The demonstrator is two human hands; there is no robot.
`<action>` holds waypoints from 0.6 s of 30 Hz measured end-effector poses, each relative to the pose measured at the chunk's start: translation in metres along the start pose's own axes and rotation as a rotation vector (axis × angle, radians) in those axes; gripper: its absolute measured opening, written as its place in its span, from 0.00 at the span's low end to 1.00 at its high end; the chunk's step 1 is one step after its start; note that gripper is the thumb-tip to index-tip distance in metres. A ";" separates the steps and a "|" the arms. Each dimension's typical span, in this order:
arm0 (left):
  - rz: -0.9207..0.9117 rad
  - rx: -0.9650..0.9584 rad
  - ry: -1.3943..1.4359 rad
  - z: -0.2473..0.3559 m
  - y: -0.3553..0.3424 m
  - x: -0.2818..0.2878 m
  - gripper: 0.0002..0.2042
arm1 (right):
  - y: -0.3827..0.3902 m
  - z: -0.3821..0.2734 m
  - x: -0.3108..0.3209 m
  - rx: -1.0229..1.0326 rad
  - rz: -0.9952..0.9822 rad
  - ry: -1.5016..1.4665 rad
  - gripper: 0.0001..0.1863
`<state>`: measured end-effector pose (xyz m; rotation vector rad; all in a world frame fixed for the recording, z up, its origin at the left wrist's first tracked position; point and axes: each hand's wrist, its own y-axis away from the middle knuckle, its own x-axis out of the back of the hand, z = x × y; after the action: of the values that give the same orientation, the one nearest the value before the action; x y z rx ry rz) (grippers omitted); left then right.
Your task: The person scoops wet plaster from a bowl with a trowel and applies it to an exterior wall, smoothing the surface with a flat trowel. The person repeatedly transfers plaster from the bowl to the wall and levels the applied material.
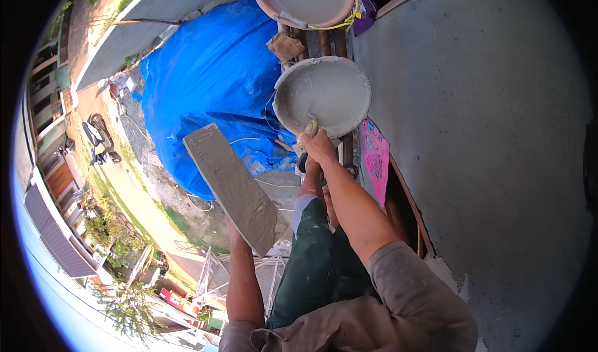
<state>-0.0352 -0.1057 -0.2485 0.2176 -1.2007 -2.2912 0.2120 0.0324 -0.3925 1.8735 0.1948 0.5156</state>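
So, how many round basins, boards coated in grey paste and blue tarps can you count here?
Round basins: 2
Grey-coated board: 1
Blue tarp: 1
Total: 4

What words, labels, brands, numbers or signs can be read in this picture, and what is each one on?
None can be read.
Pink sheet: dark markings, too unclear to tell whether they are lettering.
Red-and-white panel in the background: too small and blurred to read.
Held board and near basin: no lettering visible.
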 end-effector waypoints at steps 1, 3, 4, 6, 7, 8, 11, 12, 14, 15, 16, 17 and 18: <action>0.011 0.025 0.005 -0.008 0.002 0.007 0.23 | -0.006 0.003 -0.013 0.026 0.052 -0.039 0.40; 0.033 0.054 0.016 -0.023 0.004 0.017 0.23 | -0.019 -0.004 -0.033 -0.080 0.104 -0.149 0.38; 0.041 0.065 0.019 -0.030 0.006 0.021 0.23 | -0.023 -0.008 -0.036 -0.131 0.133 -0.202 0.38; 0.029 0.074 0.021 -0.040 -0.001 0.021 0.23 | -0.020 -0.012 -0.009 -0.101 -0.066 -0.382 0.36; 0.046 0.078 0.039 -0.049 0.002 0.027 0.23 | -0.012 -0.009 -0.004 -0.078 -0.104 -0.425 0.35; 0.053 0.082 0.055 -0.056 0.002 0.031 0.23 | -0.003 -0.006 0.005 -0.060 -0.139 -0.474 0.33; 0.069 0.085 0.105 -0.075 0.002 0.035 0.23 | 0.071 0.031 0.041 -0.022 -0.331 -0.683 0.27; 0.055 0.079 0.112 -0.077 -0.002 0.030 0.23 | 0.089 0.056 0.053 -0.031 -0.418 -0.771 0.27; 0.032 0.056 0.129 -0.081 -0.014 0.022 0.23 | 0.095 0.079 0.075 0.004 -0.497 -0.748 0.28; 0.015 0.051 0.133 -0.082 -0.020 0.020 0.23 | 0.094 0.084 0.084 0.038 -0.478 -0.639 0.28; 0.003 0.040 0.141 -0.083 -0.027 0.017 0.24 | 0.093 0.086 0.087 0.070 -0.459 -0.529 0.29; -0.009 0.029 0.149 -0.083 -0.036 0.015 0.24 | 0.090 0.087 0.088 0.083 -0.418 -0.446 0.29; -0.014 0.015 0.149 -0.079 -0.043 0.005 0.24 | 0.087 0.081 0.095 0.096 -0.372 -0.362 0.29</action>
<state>-0.0266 -0.1451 -0.3288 0.3958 -1.1436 -2.2358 0.3217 -0.0321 -0.3097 1.9292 0.3215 -0.0893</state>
